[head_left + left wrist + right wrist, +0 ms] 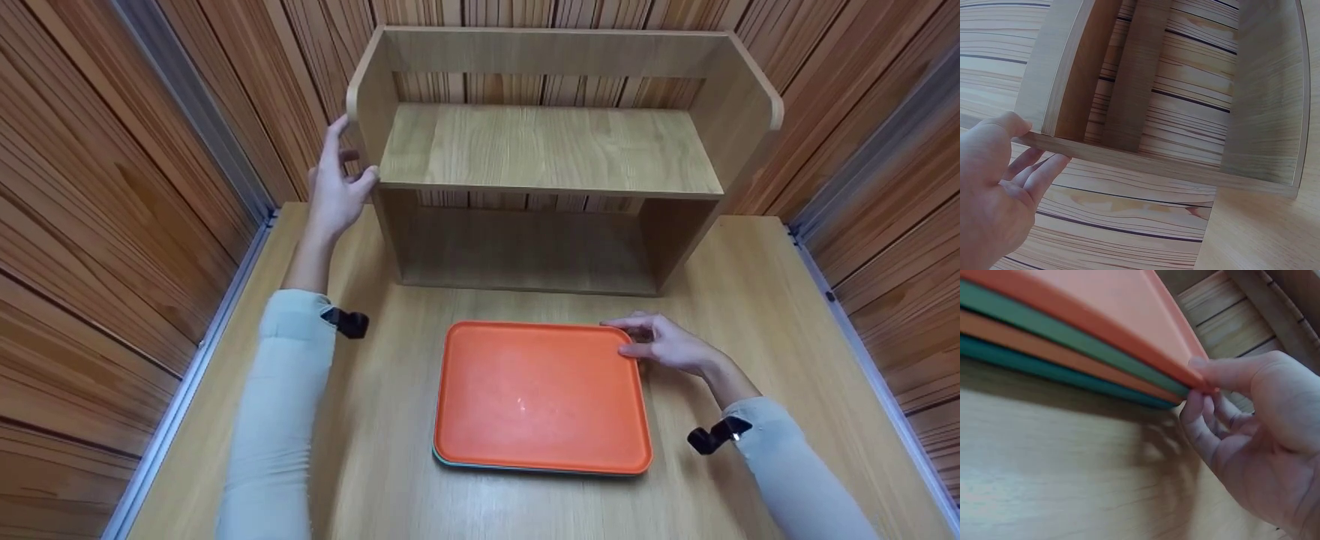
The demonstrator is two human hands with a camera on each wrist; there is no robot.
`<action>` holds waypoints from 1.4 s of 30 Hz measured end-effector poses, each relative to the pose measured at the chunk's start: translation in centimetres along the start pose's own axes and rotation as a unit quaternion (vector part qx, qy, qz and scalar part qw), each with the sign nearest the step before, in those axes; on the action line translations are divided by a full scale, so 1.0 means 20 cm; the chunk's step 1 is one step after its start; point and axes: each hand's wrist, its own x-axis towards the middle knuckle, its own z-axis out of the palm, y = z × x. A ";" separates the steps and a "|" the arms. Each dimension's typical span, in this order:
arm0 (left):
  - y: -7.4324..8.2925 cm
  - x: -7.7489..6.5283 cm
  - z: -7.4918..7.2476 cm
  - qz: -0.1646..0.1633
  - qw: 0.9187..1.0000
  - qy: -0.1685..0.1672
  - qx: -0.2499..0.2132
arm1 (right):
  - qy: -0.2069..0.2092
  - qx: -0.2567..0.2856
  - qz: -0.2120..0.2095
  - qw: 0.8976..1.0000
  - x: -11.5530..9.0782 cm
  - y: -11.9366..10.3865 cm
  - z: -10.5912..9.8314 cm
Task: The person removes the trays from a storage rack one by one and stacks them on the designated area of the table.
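Note:
A wooden two-tier shelf (555,146) stands at the back of the table. My left hand (337,187) grips its left side panel where the middle board joins. In the left wrist view the thumb (1013,124) lies on the inner side and the fingers (1047,177) on the outer. An orange tray (544,397) tops a stack of trays in front of the shelf. My right hand (667,343) pinches its far right corner, thumb (1230,374) on the rim and fingers beneath. Under it, the right wrist view shows a green tray (1072,337), another orange tray (1061,357) and a teal tray (1067,377).
The wooden table (375,420) extends around the stack. Wood-plank walls (97,187) close in the back and both sides, with metal rails (199,367) along the table's side edges. The shelf's lower compartment (525,244) faces the trays.

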 end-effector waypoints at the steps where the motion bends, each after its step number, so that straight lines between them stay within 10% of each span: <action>1: 0.00 0.00 0.00 0.001 1.000 -0.001 0.000 | -0.005 0.009 0.002 1.000 0.00 0.01 0.00; 28: -0.01 -0.02 0.03 0.015 0.999 0.037 0.015 | -0.025 0.050 0.017 0.998 -0.01 0.03 -0.02; 42: 0.08 -0.11 0.01 0.060 0.987 0.133 0.071 | 0.110 0.083 -0.093 0.986 -0.15 -0.14 -0.25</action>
